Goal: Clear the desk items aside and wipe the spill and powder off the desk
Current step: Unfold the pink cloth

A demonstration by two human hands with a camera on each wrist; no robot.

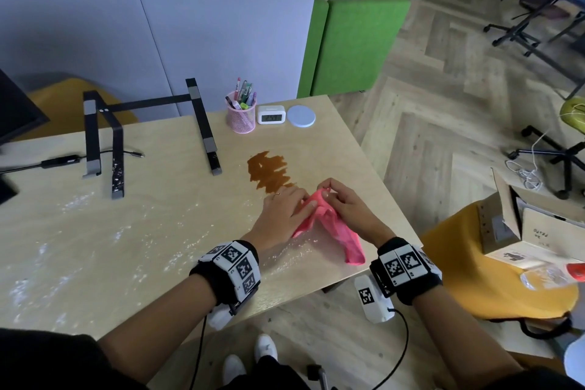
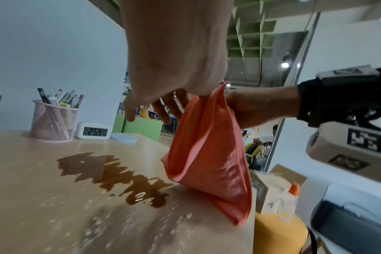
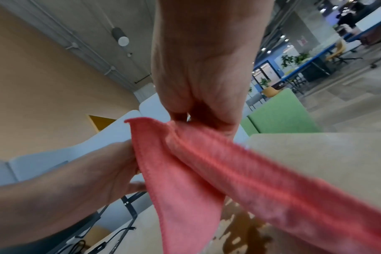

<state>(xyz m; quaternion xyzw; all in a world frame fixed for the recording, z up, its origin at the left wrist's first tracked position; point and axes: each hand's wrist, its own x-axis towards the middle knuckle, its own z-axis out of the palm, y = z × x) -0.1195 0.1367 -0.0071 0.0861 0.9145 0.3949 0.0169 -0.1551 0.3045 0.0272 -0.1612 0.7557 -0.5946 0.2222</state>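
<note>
A pink cloth (image 1: 342, 237) (image 2: 209, 154) (image 3: 185, 171) is held up in folds over the wooden desk (image 1: 158, 199), near its right front corner, with its lower end trailing on the desk top. My right hand (image 1: 345, 206) (image 3: 198, 106) pinches the cloth's upper edge. My left hand (image 1: 285, 210) (image 2: 174, 68) holds the fold beside it, fingers laid along the fabric. A brown liquid spill (image 1: 269, 172) (image 2: 120, 178) (image 3: 246, 237) lies just beyond the hands. White powder (image 1: 76, 201) is scattered across the left and front of the desk.
A black laptop stand (image 1: 202, 123) stands at the back, dusted with powder, a cable and adapter (image 1: 60, 161) beside it. A pink mesh pen cup (image 1: 241, 119), a white clock (image 1: 271, 114) and a round blue coaster (image 1: 301, 115) line the far edge. A yellow chair (image 1: 474, 279) with a cardboard box (image 1: 538, 231) is to the right.
</note>
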